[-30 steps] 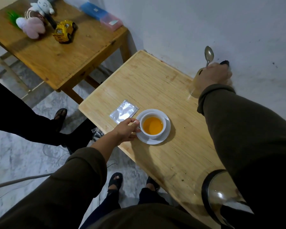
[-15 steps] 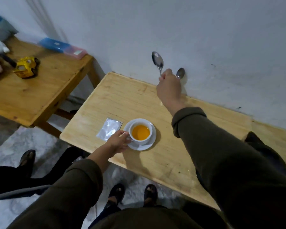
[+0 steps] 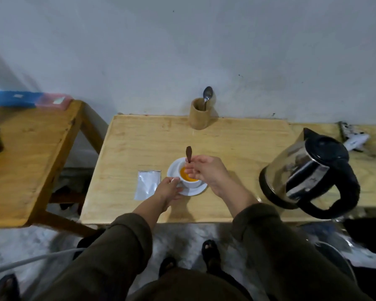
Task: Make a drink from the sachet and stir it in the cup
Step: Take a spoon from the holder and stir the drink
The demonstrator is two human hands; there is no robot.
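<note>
A white cup (image 3: 190,184) of orange drink stands on a white saucer (image 3: 174,168) in the middle of the wooden table (image 3: 237,148). My right hand (image 3: 206,172) is over the cup and pinches a spoon (image 3: 188,154); the handle end points up and the bowl end is hidden behind my fingers. My left hand (image 3: 167,191) grips the cup at its left side, by the handle. A silver sachet (image 3: 147,184) lies flat on the table just left of the saucer.
A wooden holder (image 3: 199,118) with one spoon (image 3: 207,95) stands at the table's back edge by the wall. A steel and black kettle (image 3: 308,172) sits at the right. A second wooden table (image 3: 30,153) with a blue and pink box (image 3: 28,99) is at the left.
My right hand came down from the holder at the back with a spoon and now holds it over the cup. My left hand stayed on the cup. My view swung right.
</note>
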